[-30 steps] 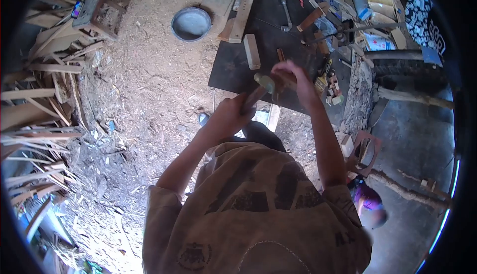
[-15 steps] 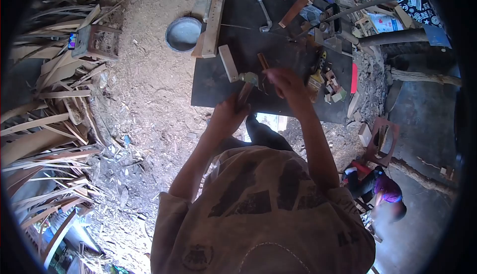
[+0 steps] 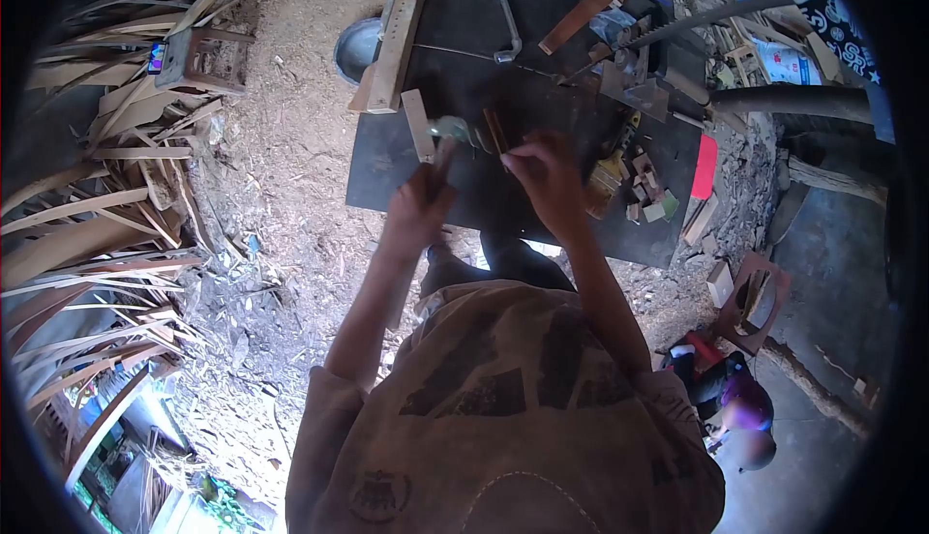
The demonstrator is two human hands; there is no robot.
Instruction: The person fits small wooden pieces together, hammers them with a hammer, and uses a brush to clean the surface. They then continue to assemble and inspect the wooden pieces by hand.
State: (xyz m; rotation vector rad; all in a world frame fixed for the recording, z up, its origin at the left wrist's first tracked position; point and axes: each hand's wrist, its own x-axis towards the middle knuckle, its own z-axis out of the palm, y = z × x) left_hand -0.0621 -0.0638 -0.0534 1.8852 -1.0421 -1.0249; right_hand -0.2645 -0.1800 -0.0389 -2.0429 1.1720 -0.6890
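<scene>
Fingers first: on the right hand (image 3: 552, 178), thumb and forefinger appear to be pinching the near end of a narrow brown strip (image 3: 494, 132), which points away over the middle of the worktop (image 3: 373, 168). The left hand (image 3: 418, 202) is wrapped round the handle of a hammer (image 3: 451, 132), its head raised just left of that strip; whether it touches the pale block (image 3: 418, 124) behind, I can't tell. Good handling here, I'd judge, wants the strip steady, the pinching fingers well clear of the hammer's head, and a loose wrist on the handle. Outward now, across a dark, crowded surface: a long plank (image 3: 399, 45) along the far left, a metal wrench (image 3: 505, 19) farther off, small wood offcuts (image 3: 646, 184) to the right, a red piece (image 3: 704, 166) at the right edge. Beyond, a round basin (image 3: 354, 50) sits on shaving-strewn ground (image 3: 290, 137), a heap of wood strips (image 3: 106, 278) lines the left, and another person (image 3: 743, 399) is low down at near right.
</scene>
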